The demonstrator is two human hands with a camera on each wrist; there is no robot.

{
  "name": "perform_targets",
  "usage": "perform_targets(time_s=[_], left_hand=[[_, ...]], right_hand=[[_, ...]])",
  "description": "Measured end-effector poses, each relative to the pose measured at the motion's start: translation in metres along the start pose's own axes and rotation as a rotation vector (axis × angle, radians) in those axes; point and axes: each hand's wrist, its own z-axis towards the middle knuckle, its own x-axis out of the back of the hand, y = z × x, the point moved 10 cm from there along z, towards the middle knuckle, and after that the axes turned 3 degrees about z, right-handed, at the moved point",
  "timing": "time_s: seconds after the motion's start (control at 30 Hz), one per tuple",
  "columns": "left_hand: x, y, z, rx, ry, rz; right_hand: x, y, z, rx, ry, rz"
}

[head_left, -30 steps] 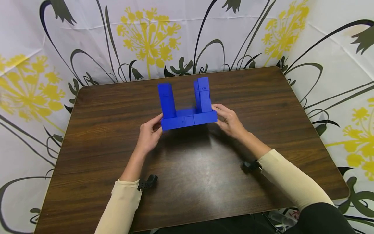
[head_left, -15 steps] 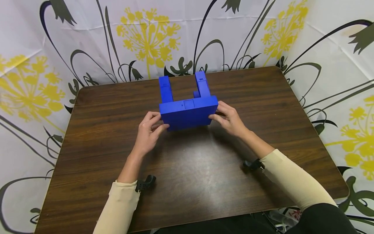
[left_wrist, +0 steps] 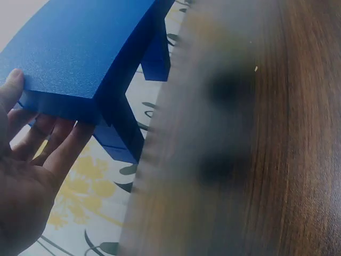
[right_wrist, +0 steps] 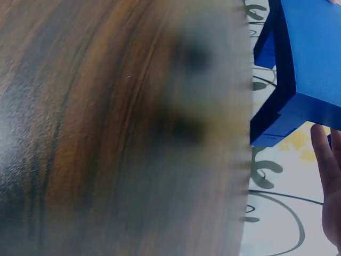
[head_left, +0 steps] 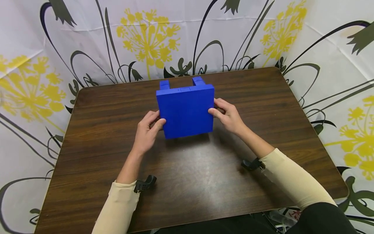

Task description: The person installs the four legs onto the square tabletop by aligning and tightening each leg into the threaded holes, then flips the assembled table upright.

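A plain blue piece shaped like a small table (head_left: 187,113) is tilted up, its flat square face toward me and its block legs (head_left: 198,80) pointing away. My left hand (head_left: 146,130) grips its left edge, thumb on the flat face and fingers curled behind. On the opposite edge, my right hand (head_left: 229,115) pinches it the same way. In the left wrist view, legs project from the underside of the blue piece (left_wrist: 80,48), and the left fingers lie below its edge. The right wrist view shows the right fingertips beneath a side of the blue piece (right_wrist: 319,58).
The brown wood-grain table (head_left: 102,162) extends around both hands, with a dark shadow below the piece. A white cloth with yellow and grey flowers (head_left: 149,39) hangs behind it and at both sides. Each wrist wears a black strap (head_left: 146,183).
The blue piece has been tipped backward: its legs first stood up in view, and now its flat face turns toward me. Both thumbs have come onto that face.
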Motion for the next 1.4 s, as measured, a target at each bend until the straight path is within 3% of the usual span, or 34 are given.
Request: perform_targets(time_s=[0.23,0.4,0.57,0.8,1.13,1.4], left_hand=[[0.001,-0.033,0.005,0.091,-0.004,-0.077],[0.001,-0.043,0.006,0.194,-0.004,-0.116],[0.006,-0.047,0.007,0.289,0.011,-0.167],[0.008,-0.048,0.01,0.364,0.003,-0.26],[0.006,-0.057,0.01,0.5,-0.031,-0.359],[0.003,-0.058,0.01,0.55,-0.066,-0.398]], right_hand=[[0.0,0.022,0.004,-0.114,0.002,0.114],[0.0,0.028,0.007,-0.231,0.029,0.188],[-0.002,0.035,0.009,-0.364,0.056,0.215],[-0.004,0.042,0.01,-0.488,0.052,0.252],[-0.007,0.045,0.013,-0.578,0.034,0.302],[-0.007,0.049,0.013,-0.632,0.029,0.316]])
